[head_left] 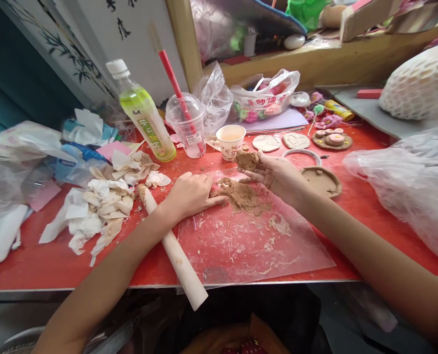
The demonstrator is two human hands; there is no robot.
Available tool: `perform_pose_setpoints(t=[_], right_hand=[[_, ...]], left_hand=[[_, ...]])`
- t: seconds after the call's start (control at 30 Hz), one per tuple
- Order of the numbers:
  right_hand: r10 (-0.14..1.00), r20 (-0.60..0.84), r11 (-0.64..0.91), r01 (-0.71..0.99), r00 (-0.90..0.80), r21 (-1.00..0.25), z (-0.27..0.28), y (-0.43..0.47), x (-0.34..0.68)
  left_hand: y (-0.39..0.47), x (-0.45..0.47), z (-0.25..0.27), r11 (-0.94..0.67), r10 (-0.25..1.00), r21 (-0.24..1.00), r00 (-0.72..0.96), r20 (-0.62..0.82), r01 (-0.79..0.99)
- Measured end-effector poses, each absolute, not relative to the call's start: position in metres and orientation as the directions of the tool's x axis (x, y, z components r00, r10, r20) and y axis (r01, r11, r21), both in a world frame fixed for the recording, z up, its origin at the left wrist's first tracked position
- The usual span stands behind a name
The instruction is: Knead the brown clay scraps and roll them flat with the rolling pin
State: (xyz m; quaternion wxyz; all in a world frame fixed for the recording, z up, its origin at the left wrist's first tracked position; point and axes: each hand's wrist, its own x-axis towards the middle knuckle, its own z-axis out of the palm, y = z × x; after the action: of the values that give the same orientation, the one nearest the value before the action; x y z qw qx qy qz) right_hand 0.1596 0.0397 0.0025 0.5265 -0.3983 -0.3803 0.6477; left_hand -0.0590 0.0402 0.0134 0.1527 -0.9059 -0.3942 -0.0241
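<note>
A lump of brown clay (247,160) is held in my right hand (274,172), above the far part of a clear plastic sheet (237,255). My left hand (193,196) lies palm down with its fingers stretched out, its thumb at the edge of a flattened, ragged patch of clay (246,197) on the sheet. Under my left wrist area passes a pale cardboard-like tube or roller (184,268), its near end jutting past the table edge. Close behind the clay lump stands a paper cup (231,141) with liquid in it.
Crumpled tissues (104,206) lie to the left. Behind stand a drink bottle (147,118) and a plastic cup (187,128) holding a red-handled brush. Tape (302,153), a clay dish (322,182) and clay discs (266,143) sit at the right, beside plastic bags (414,172).
</note>
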Motion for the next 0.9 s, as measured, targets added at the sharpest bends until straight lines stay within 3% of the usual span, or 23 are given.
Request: perform_pose_setpoints(t=[0.2, 0.43, 0.53, 0.7, 0.8, 0.9], right_hand=[[0.983, -0.091, -0.148, -0.399, -0.159, -0.905, 0.000, 0.036, 0.154], [0.980, -0.136, -0.185, -0.429, -0.143, -0.884, 0.007, 0.033, 0.150], [0.980, -0.138, -0.188, -0.434, -0.143, -0.881, 0.005, 0.035, 0.152], [0.979, -0.124, -0.185, -0.443, -0.162, -0.877, 0.000, 0.038, 0.155], [0.975, -0.135, -0.202, -0.455, -0.176, -0.867, 0.002, 0.037, 0.153], [0.973, -0.159, -0.221, -0.457, -0.170, -0.862, 0.004, 0.035, 0.152]], left_hand=[[0.036, -0.048, 0.011, -0.596, 0.750, -0.337, 0.655, 0.089, 0.729], [0.038, -0.044, 0.015, -0.632, 0.761, -0.220, 0.649, 0.008, 0.743], [0.046, -0.054, 0.015, -0.677, 0.735, -0.057, 0.678, 0.005, 0.734], [0.053, -0.072, 0.024, -0.713, 0.675, 0.366, 0.727, 0.125, 0.598], [0.052, -0.075, 0.032, -0.711, 0.528, 0.559, 0.849, 0.025, 0.426], [0.052, -0.076, 0.033, -0.634, 0.480, 0.654, 0.873, -0.085, 0.412]])
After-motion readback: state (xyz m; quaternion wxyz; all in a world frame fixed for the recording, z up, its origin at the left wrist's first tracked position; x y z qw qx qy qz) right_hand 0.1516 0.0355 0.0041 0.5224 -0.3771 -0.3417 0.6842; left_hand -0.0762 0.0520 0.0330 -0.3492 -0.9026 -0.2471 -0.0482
